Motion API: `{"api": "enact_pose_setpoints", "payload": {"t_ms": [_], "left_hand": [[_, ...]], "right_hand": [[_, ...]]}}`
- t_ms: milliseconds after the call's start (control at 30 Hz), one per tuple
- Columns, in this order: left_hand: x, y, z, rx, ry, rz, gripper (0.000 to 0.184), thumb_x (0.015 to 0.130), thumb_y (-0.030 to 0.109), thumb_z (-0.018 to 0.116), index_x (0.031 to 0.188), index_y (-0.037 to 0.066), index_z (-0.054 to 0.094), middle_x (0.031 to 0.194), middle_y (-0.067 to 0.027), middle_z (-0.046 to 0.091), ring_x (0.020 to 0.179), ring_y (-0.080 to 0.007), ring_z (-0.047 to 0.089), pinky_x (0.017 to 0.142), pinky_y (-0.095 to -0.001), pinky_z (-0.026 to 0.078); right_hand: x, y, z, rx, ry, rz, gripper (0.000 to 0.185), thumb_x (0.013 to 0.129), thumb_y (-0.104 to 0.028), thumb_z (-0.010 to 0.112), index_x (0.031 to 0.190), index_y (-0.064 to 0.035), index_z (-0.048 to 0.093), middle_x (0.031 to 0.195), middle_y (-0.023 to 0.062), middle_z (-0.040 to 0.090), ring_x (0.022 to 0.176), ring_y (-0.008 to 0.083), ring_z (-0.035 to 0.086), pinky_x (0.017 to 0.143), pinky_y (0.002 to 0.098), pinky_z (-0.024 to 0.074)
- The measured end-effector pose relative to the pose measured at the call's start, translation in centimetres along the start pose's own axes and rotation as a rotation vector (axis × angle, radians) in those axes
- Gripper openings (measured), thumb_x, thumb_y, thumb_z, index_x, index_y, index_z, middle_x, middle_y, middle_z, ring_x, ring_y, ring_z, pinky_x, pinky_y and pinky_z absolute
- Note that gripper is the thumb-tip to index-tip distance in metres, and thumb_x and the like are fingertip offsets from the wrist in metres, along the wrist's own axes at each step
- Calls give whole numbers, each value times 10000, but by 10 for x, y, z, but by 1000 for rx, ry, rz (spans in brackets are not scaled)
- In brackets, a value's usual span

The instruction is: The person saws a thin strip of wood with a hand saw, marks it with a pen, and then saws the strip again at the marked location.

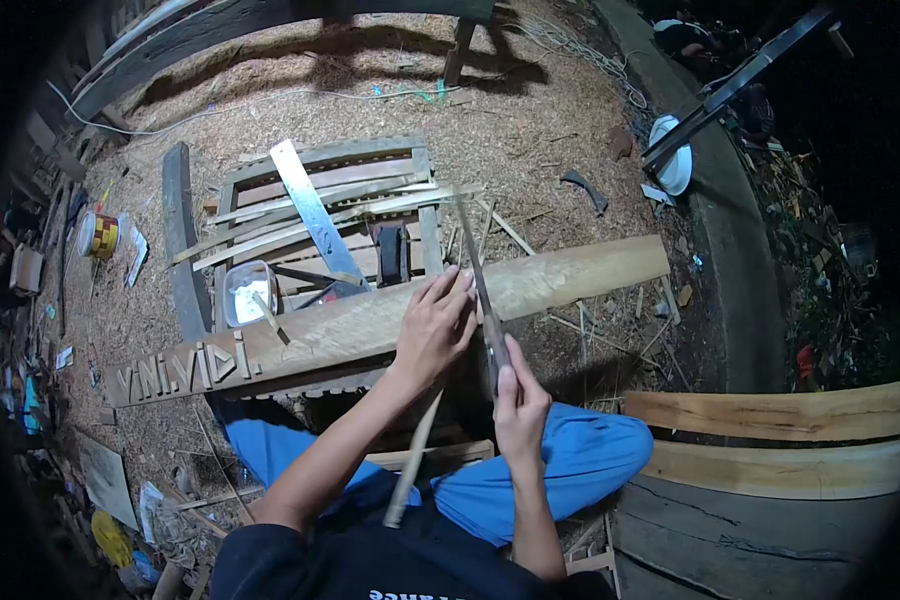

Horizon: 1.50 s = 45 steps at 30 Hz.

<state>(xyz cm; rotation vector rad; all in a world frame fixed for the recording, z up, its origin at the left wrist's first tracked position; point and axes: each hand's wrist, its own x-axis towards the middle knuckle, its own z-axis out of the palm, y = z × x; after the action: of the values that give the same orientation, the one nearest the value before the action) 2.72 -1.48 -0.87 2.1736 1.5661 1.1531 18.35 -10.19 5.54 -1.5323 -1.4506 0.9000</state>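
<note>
My right hand is closed around the lower end of a long, narrow, dark blade, whose upper part is blurred; I cannot tell whether it is a saw or a knife. To its left, my left hand rests on a long wooden board lying across my lap, fingers bent and pressed together beside the blade. A thin wooden strip runs from under that hand down toward my shirt. Raised wooden letters reading "VINI.VIDI." stand at the board's left end. A short wood piece leans near them.
Beyond the board, a slatted wooden frame carries a steel ruler, several thin strips and a dark block-like tool. A white tub stands beside it. Two planks lie at right. Wood shavings cover the ground.
</note>
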Motion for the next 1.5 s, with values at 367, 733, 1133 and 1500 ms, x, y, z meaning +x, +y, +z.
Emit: {"api": "enact_pose_setpoints", "payload": {"t_ms": [367, 733, 1133, 1500], "left_hand": [[-1, -1, 4, -4, 27, 10, 396, 875, 128, 724, 1244, -6, 672, 1402, -177, 630, 1364, -348, 545, 1142, -468, 420], [-1, 0, 9, -4, 38, 19, 368, 872, 143, 719, 1214, 10, 685, 1415, -154, 626, 1404, -355, 511, 1162, -482, 394], [-3, 4, 3, -9, 5, -12, 353, 873, 134, 722, 1207, 22, 702, 1384, -135, 654, 1428, -351, 493, 1169, -482, 392], [-3, 0, 5, -12, 11, 5, 334, 878, 148, 727, 1189, 29, 707, 1378, -140, 659, 1418, -344, 507, 1163, -491, 396]], "right_hand": [[-30, 6, -8, 49, 60, -30, 391, 1063, -145, 532, 1399, 42, 603, 1244, 234, 724, 1123, 223, 710, 938, 352, 537], [-12, 4, -4, 61, 10, 6, 408, 1065, -167, 536, 1408, 47, 592, 1352, 229, 677, 1254, 257, 656, 1027, 348, 497], [20, -5, 6, 55, -26, 101, 414, 1066, -165, 545, 1431, 27, 581, 1312, 221, 702, 1114, 219, 709, 890, 358, 535], [-1, 5, 1, 41, 11, -3, 406, 1068, -161, 534, 1412, 47, 588, 1339, 249, 676, 1254, 288, 663, 1027, 384, 503]]}}
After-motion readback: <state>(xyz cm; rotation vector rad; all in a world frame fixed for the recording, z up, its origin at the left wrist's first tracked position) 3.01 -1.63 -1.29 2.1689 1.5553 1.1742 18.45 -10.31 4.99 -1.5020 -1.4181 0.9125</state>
